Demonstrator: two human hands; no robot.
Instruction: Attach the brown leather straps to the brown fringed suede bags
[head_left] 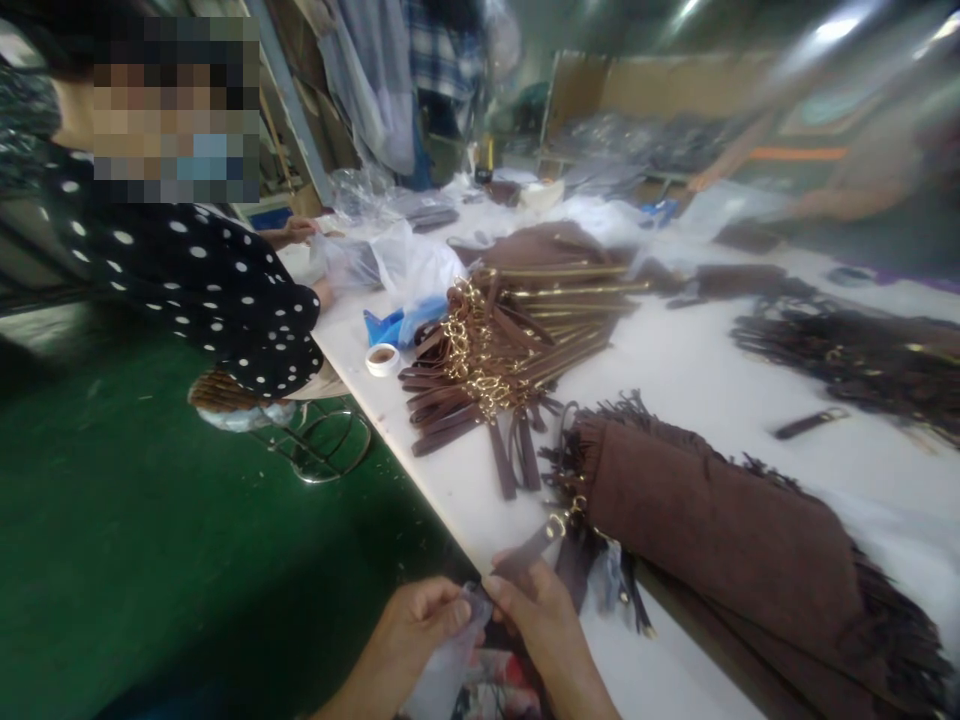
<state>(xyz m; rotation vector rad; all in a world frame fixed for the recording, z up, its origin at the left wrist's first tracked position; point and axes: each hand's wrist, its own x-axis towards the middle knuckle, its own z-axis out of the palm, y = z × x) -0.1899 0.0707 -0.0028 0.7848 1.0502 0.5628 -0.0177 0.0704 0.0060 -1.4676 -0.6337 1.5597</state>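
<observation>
At the table's near edge, my left hand [421,632] is closed, its thumb and fingers pinching a clear plastic bag [442,672]. Close beside it, my right hand [546,622] is closed around a brown strap [531,552] that ends in a gold-coloured clasp [556,526]. The fingertips of both hands almost meet, and the strap's lower end is hidden between them. Just right of my right hand lies a stack of brown fringed bags [720,520]. A pile of brown straps with gold hooks [480,350] lies farther up the table.
A co-worker in a dotted top [187,270] sits at the left on a stool [300,440], handling plastic. Another person [840,170] stands across the white table [652,375]. A tape roll [382,360] rests by the left edge, and dark fringed pieces [862,360] lie right.
</observation>
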